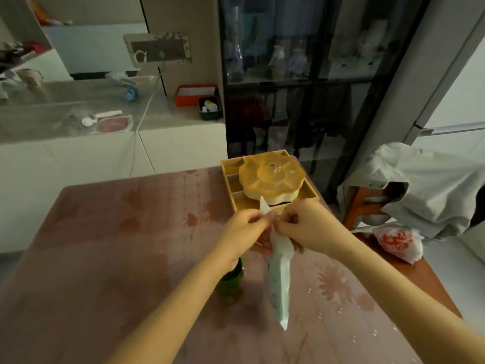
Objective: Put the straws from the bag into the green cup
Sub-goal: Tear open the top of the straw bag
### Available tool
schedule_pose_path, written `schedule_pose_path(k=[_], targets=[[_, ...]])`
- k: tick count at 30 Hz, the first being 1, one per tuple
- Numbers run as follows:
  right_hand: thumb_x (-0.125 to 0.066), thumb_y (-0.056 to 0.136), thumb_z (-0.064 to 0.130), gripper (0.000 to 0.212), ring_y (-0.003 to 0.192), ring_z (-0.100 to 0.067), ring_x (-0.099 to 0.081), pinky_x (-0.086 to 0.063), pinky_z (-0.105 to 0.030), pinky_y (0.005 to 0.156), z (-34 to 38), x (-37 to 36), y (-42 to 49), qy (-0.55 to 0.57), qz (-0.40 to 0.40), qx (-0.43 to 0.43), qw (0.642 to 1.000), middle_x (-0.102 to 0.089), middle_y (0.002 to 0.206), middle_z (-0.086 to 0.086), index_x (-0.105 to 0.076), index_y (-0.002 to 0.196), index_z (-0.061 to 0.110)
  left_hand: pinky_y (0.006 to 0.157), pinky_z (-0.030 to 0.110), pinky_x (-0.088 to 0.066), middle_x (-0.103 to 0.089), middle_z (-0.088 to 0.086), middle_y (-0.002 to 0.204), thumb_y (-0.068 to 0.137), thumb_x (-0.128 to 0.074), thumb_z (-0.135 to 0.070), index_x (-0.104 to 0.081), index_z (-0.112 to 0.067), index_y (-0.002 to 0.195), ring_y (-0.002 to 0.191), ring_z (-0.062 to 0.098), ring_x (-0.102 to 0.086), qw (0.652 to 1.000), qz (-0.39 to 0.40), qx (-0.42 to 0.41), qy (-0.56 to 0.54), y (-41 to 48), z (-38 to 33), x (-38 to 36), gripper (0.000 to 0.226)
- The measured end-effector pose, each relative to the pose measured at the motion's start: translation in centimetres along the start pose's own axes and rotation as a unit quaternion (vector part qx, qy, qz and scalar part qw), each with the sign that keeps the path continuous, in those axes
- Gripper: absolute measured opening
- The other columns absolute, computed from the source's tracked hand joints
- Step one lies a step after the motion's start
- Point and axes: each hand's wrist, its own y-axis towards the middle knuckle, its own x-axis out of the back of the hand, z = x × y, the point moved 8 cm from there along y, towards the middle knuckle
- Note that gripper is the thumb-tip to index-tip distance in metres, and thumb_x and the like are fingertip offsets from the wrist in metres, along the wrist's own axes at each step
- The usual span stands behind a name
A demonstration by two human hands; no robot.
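A long, narrow clear bag of straws with pale green and blue print hangs above the table, its lower tip pointing toward me. My left hand and my right hand both pinch the bag's top, close together, with a white corner of the bag sticking up between them. The green cup stands on the table just below my left wrist; my forearm hides most of it. The single straws inside the bag cannot be made out.
The table carries a pink flowered cloth. At its far edge sits a yellow compartment tray with a lidded flower-shaped box. A chair draped with a grey jacket and a red-printed plastic bag stand to the right.
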Motion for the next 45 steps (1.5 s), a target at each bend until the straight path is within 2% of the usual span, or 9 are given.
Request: schedule_pose_path(k=[3,7,13,20,23,27,33,37,45], targets=[[-0.058,0.087,0.015,0.017,0.051,-0.012,-0.068,-0.054,-0.016,0.047,0.3,-2.2,-0.5,0.044,0.028,-0.014,0.999,-0.072,0.065,-0.009,-0.071,0.079,0.006,0.051,0.026,-0.055,-0.065,0.007,0.070,0.088,-0.058,-0.030,-0.066,-0.006,0.086,0.056,0.013,-0.064,0.999,0.020,0.025,0.005,-0.1,0.7,0.4,0.025],[-0.056,0.091,0.015,0.019,0.057,-0.021,-0.071,-0.058,-0.022,0.051,-0.6,-4.1,-1.3,0.091,0.051,-0.049,0.993,-0.074,0.072,-0.012,-0.070,0.083,0.006,0.050,0.024,-0.054,-0.061,0.007,0.071,0.090,-0.056,-0.025,-0.062,-0.011,0.075,0.056,0.012,-0.062,0.997,0.064,0.040,-0.003,-0.5,2.2,0.0,0.021],[-0.055,0.093,0.020,0.024,0.053,-0.011,-0.067,-0.054,-0.018,0.050,-1.6,-3.9,-1.9,0.168,0.047,-0.087,0.981,-0.072,0.065,-0.002,-0.069,0.075,0.014,0.051,0.026,-0.054,-0.063,0.008,0.072,0.091,-0.055,-0.023,-0.063,-0.010,0.076,0.062,0.016,-0.064,0.996,0.080,0.022,-0.026,0.4,2.4,-0.4,0.021],[-0.063,0.089,0.027,0.020,0.050,-0.008,-0.065,-0.051,-0.017,0.049,-4.1,-2.9,-2.3,0.227,0.049,-0.155,0.960,-0.070,0.060,0.001,-0.071,0.076,0.015,0.058,0.029,-0.055,-0.067,-0.004,0.064,0.089,-0.057,-0.027,-0.070,-0.025,0.064,0.066,0.010,-0.065,0.995,0.093,-0.006,-0.044,1.4,2.9,-2.2,0.028],[-0.063,0.088,0.030,0.021,0.047,-0.005,-0.064,-0.049,-0.014,0.046,-4.3,-2.5,-2.4,0.212,0.048,-0.158,0.963,-0.068,0.052,0.008,-0.069,0.071,0.019,0.058,0.027,-0.055,-0.068,-0.011,0.062,0.089,-0.055,-0.029,-0.070,-0.029,0.066,0.064,0.007,-0.065,0.994,0.096,-0.022,-0.045,1.5,3.0,-2.9,0.027],[-0.061,0.090,0.025,0.021,0.045,-0.003,-0.062,-0.049,-0.013,0.046,-4.6,-2.1,-2.4,0.179,0.049,-0.155,0.970,-0.065,0.049,0.009,-0.067,0.070,0.021,0.060,0.029,-0.055,-0.066,-0.006,0.067,0.088,-0.056,-0.035,-0.069,-0.023,0.076,0.064,0.007,-0.064,0.995,0.076,-0.039,-0.054,1.4,3.6,-3.6,0.021],[-0.062,0.087,0.033,0.020,0.045,-0.002,-0.061,-0.048,-0.012,0.046,-4.5,-1.7,-2.5,0.147,0.053,-0.127,0.979,-0.066,0.053,0.009,-0.066,0.070,0.025,0.064,0.029,-0.055,-0.067,0.007,0.080,0.092,-0.051,-0.030,-0.066,-0.014,0.087,0.072,0.015,-0.066,0.995,0.058,-0.057,-0.053,1.4,4.0,-4.1,0.022],[-0.058,0.091,0.027,0.020,0.047,-0.003,-0.061,-0.050,-0.012,0.048,-4.4,-1.4,-2.5,0.094,0.052,-0.114,0.988,-0.066,0.063,0.003,-0.065,0.073,0.020,0.069,0.034,-0.057,-0.067,0.007,0.082,0.093,-0.050,-0.028,-0.065,-0.015,0.089,0.077,0.019,-0.066,0.997,0.044,-0.059,-0.031,1.4,4.0,-4.4,0.020],[-0.059,0.086,0.024,0.013,0.062,-0.009,-0.054,-0.046,-0.016,0.058,-2.9,-1.2,-2.8,-0.048,0.040,-0.065,0.996,-0.060,0.073,0.000,-0.062,0.075,0.017,0.068,0.038,-0.058,-0.068,-0.009,0.067,0.088,-0.057,-0.017,-0.066,-0.026,0.072,0.066,0.015,-0.067,0.995,0.074,-0.059,0.025,1.4,3.5,-4.4,0.020]])
